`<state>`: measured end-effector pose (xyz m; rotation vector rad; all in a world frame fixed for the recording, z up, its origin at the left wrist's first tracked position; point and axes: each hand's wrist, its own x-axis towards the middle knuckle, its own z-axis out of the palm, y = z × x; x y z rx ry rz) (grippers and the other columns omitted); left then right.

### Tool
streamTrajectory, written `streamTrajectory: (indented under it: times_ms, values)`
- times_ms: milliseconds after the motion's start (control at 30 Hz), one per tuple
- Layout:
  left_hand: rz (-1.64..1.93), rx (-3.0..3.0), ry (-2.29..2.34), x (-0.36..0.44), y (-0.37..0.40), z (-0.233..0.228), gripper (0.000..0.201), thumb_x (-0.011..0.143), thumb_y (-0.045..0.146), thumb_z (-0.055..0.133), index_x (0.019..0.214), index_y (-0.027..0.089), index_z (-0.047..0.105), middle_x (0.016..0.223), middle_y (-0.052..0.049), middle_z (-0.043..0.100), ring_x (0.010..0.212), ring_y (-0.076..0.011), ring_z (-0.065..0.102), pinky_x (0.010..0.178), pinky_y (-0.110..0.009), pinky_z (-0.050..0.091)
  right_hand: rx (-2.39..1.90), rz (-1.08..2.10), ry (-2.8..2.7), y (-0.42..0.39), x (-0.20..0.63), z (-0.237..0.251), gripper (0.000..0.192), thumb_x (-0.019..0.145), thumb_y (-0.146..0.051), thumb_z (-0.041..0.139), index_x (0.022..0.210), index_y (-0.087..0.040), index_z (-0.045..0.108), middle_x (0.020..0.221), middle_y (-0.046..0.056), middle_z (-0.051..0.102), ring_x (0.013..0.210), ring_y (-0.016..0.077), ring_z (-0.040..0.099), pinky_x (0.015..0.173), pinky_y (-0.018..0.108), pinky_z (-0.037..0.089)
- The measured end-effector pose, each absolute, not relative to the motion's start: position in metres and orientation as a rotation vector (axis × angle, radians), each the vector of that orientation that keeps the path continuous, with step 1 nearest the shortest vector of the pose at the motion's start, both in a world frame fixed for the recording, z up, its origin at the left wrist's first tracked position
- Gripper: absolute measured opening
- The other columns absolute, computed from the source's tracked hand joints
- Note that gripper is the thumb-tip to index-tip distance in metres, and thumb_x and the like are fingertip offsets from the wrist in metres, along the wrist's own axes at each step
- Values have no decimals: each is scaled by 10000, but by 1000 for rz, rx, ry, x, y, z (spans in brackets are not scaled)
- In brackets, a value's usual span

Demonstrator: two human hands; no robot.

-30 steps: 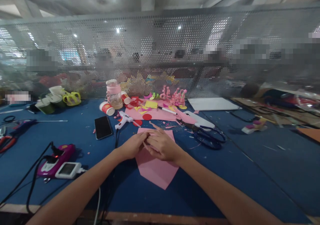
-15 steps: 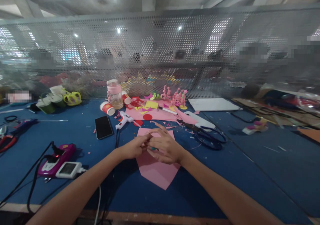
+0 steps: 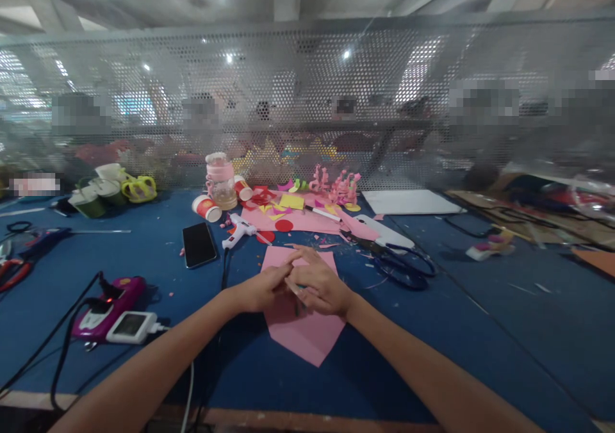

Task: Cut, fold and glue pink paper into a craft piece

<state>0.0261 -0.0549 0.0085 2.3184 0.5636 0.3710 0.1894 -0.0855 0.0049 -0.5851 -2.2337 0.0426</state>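
My left hand (image 3: 266,288) and my right hand (image 3: 321,284) meet over a pink sheet (image 3: 307,340) that lies on the blue tabletop. The fingertips of both are bent in and pressed together. Whatever is between them is too small and too covered to name. A small dark patch shows on the sheet just below the right fingers; I cannot tell if it is a mark or a thing. Beyond the hands, a white glue gun (image 3: 239,230) rests to the left, and dark-blue-handled scissors (image 3: 403,266) lie to the right.
A black phone (image 3: 198,245) lies left of the glue gun. Further left, a purple power strip (image 3: 115,305) trails cords. Behind are a pink-lidded bottle (image 3: 221,183), a paper cup (image 3: 207,209), pink scraps and pink curled ornaments (image 3: 343,186). A perforated metal screen (image 3: 307,81) backs the table.
My right fingers have curled in from a more spread pose. A bit of teal seen between the hands earlier no longer shows. Objects on the table have stayed put.
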Motion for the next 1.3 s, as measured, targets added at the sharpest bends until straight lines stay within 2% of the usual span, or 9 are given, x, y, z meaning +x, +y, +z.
streamTrajectory:
  times_ms: [100,267,400,500,600,800,1067,1300]
  values:
    - [407,2337,583,26,-54,5,287,740,119,380,1023,120,425,801,-44,566,676,-131,508,626,-238,393,-584,74,-2205,-86,189,6,317,851,-290,265,667,-204,508,642,32,581,872,193,510,893,424,366]
    - [434,2367,570,23,-52,-1,161,678,91,442,829,147,428,660,12,482,581,-103,421,549,-210,348,-585,108,-2186,-87,187,6,322,860,-271,268,615,-205,467,572,25,523,842,194,502,784,378,424]
    - [410,2209,485,24,-51,2,78,751,166,451,823,150,425,677,21,452,600,-91,396,567,-206,351,-571,73,-2172,-86,188,6,348,866,-278,278,575,-200,453,554,20,518,833,192,509,796,390,409]
    - [341,2001,476,26,-50,7,172,791,310,473,802,140,447,698,17,443,637,-94,403,604,-219,360,-538,148,-2124,-85,190,7,399,875,-310,257,537,-201,439,503,10,498,800,184,527,806,393,400]
    - [338,1868,509,29,-52,11,273,748,397,545,781,135,474,696,18,446,655,-99,411,614,-227,354,-513,227,-2106,-85,192,8,425,880,-326,248,523,-201,441,453,-1,474,769,177,542,799,383,401]
    - [413,1813,587,34,-55,12,234,695,323,606,733,135,473,634,54,394,561,-64,338,533,-193,301,-544,201,-2112,-84,192,5,418,880,-332,276,524,-193,446,488,10,518,828,185,550,783,372,390]
    - [367,1958,632,31,-54,17,142,702,226,539,638,132,454,592,52,404,565,-73,343,532,-192,310,-534,99,-2216,-85,195,7,384,877,-325,297,595,-205,529,538,-2,576,882,189,515,907,419,289]
    - [502,1937,460,28,-51,3,167,745,277,536,696,120,513,694,-17,554,653,-107,488,621,-225,408,-578,11,-2191,-85,192,4,284,842,-192,346,615,-199,518,589,-2,592,818,167,531,843,379,349]
